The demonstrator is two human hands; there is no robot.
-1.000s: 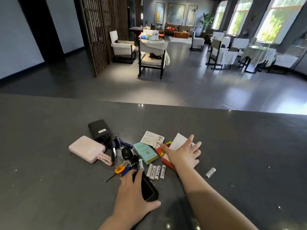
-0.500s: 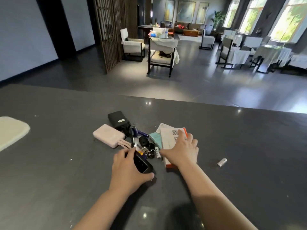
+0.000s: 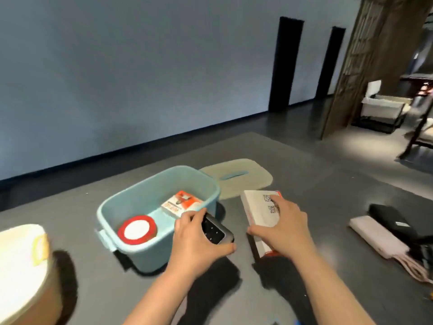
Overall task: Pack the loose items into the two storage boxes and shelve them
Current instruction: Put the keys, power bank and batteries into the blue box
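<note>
A light blue storage box (image 3: pixel 131 245) stands open on the dark table, holding a red-rimmed round tin (image 3: pixel 137 229) and an orange-and-white carton (image 3: pixel 181 204). My left hand (image 3: pixel 196 245) grips a dark remote-like device (image 3: pixel 214 231) just above the box's right rim. My right hand (image 3: pixel 281 226) holds a stack of white and orange flat packets (image 3: pixel 257 207) in the air to the right of the box. At the left edge sits a second, brown box with a cream lid (image 3: pixel 21 259).
The blue box's beige lid (image 3: pixel 236 178) lies behind it on the table. At the right lie a pale pink power bank (image 3: pixel 375 235) and a black power bank (image 3: pixel 391 219) with other loose items. Chairs stand beyond the table at the far right.
Both hands lifted their items from the pile and carried them left to the blue box. My view swung left, bringing both boxes and the lid into sight.
</note>
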